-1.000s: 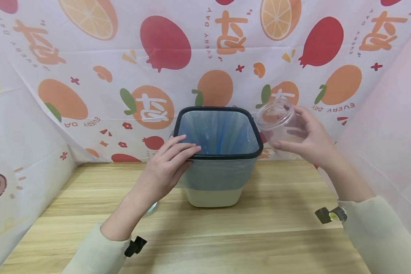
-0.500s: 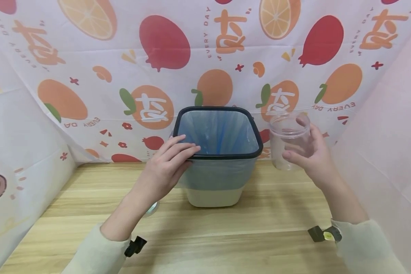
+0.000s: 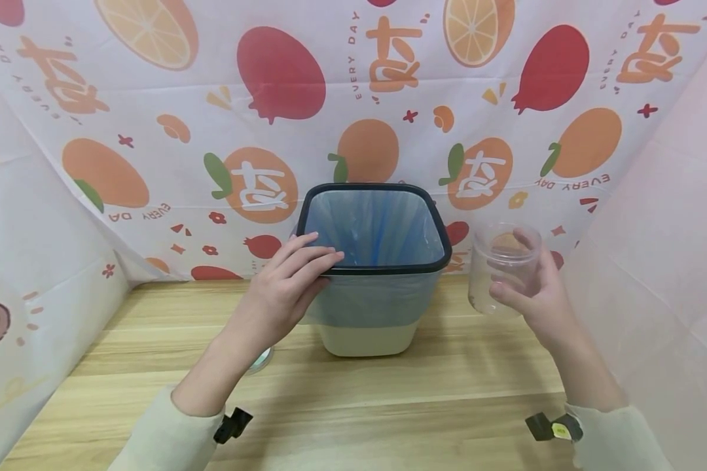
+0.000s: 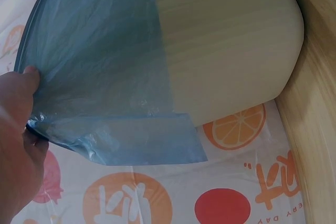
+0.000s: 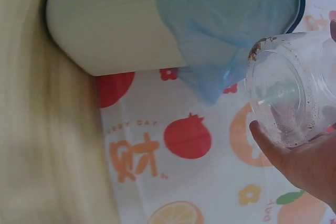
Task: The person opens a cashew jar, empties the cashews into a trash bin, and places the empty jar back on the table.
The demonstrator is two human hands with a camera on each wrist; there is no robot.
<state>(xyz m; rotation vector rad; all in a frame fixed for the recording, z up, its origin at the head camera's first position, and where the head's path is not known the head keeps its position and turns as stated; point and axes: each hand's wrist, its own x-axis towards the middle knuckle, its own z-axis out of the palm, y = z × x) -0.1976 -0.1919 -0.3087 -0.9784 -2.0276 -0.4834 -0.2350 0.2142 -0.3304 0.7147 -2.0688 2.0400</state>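
A cream trash bin [image 3: 368, 340] with a dark rim stands upright on the table, lined with a blue translucent bag [image 3: 377, 301]. My left hand [image 3: 283, 281] holds the bin's rim at its front left corner, fingers over the edge and thumb outside. Right of the bin, my right hand [image 3: 544, 297] grips a clear plastic jar [image 3: 489, 288] round its side, nearly upright and raised above the table. In the right wrist view, brown specks cling near the base of the jar [image 5: 281, 93]. The jar is apart from the bin.
A small round disc [image 3: 262, 360] lies on the wooden table [image 3: 353, 418], partly hidden by my left forearm. A fruit-print cloth [image 3: 353, 78] hangs close behind the bin. Pale cloth walls [image 3: 671, 261] stand on both sides.
My right hand has drawn the jar away from the bin's right rim, turned it from tilted to nearly upright, and lowered it. My left hand has stayed on the rim.
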